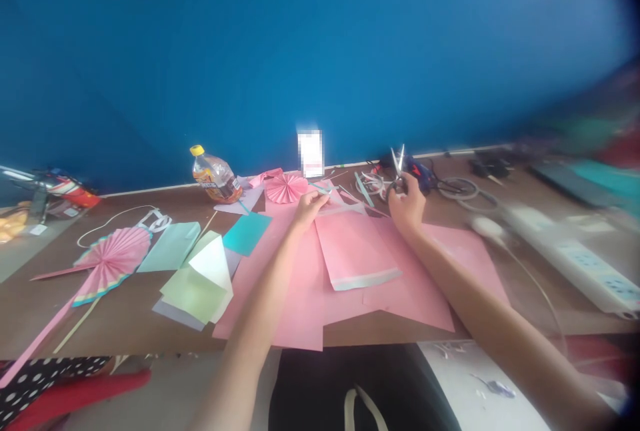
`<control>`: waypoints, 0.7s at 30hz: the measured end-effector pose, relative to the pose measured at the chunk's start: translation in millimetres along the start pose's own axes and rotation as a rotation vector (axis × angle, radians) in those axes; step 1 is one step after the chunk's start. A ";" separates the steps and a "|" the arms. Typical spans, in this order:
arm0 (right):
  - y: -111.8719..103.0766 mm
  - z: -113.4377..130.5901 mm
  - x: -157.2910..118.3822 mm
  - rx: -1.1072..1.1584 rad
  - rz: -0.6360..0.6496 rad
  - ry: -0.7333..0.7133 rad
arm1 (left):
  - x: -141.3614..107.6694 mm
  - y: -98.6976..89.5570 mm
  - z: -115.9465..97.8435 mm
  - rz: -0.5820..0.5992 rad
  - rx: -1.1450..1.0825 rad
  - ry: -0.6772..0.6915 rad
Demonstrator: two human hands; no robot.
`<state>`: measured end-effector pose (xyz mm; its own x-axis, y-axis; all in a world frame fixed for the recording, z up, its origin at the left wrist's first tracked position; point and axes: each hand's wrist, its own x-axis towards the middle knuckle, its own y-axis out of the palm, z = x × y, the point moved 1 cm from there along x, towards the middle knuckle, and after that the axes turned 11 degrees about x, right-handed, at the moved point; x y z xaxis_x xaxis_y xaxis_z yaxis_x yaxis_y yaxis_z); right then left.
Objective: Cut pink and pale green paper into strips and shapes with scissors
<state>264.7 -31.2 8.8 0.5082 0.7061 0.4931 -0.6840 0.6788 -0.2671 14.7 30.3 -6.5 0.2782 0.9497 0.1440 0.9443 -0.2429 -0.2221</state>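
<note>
My right hand point(407, 203) is closed on the handles of a pair of scissors point(399, 163), whose blades point up and stand apart. Left of it, my left hand point(311, 209) pinches the end of a thin pale blue strip point(320, 189). Just behind that hand lies a round pleated pink paper fan point(287, 187). Large pink sheets point(300, 284) cover the middle of the table under both arms. On top rests a smaller pink piece point(353, 247) with a pale band along its near edge.
Across the brown table point(200, 217) are a tilted bottle point(215, 177) with a yellow cap, green folded paper point(197, 287), a teal sheet point(247, 233) and a pink fan with streamers point(115, 257). A white power strip point(575, 261) and cables lie at the right.
</note>
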 end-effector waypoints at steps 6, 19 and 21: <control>7.7 -6.4 -1.9 0.004 0.180 -0.004 | -0.8 0.8 -2.2 -0.074 -0.004 0.002; 14.4 7.9 -9.5 -0.069 0.514 -0.143 | 0.7 -0.5 -1.3 -0.055 -0.046 -0.006; 14.1 1.7 -6.7 -0.154 0.483 -0.125 | 2.2 -0.5 0.6 -0.070 -0.059 -0.021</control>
<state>250.8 -26.7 3.1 0.0808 0.9230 0.3762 -0.7356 0.3099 -0.6024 14.7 32.6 -6.6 0.2082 0.9685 0.1365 0.9702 -0.1867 -0.1546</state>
